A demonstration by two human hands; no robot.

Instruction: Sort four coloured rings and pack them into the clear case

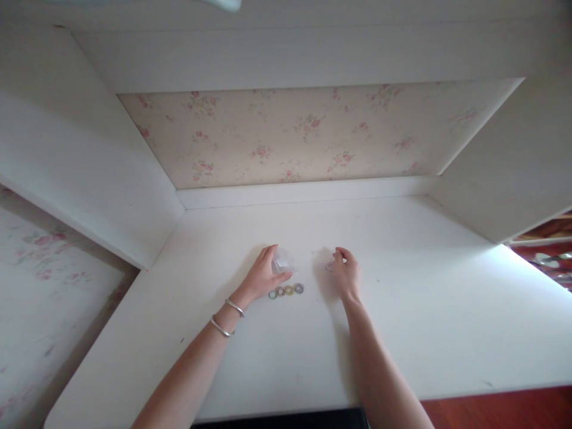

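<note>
My left hand (pixel 263 275) is curled round a small clear plastic container (pixel 282 260) that rests on the white desk (pixel 402 310). Two silver bangles circle that wrist. My right hand (pixel 345 273) is closed in a pinch on a small clear piece (pixel 329 263), perhaps the container's lid, just above the desk. Between the hands, a little nearer to me, lies a short row of several small coloured rings (pixel 286 291): green, brown, yellow and grey.
The desk sits in a white alcove with floral wallpaper (pixel 304 134) at the back and slanted white side panels. Red-brown floor and some shiny objects (pixel 552 262) show at the right edge.
</note>
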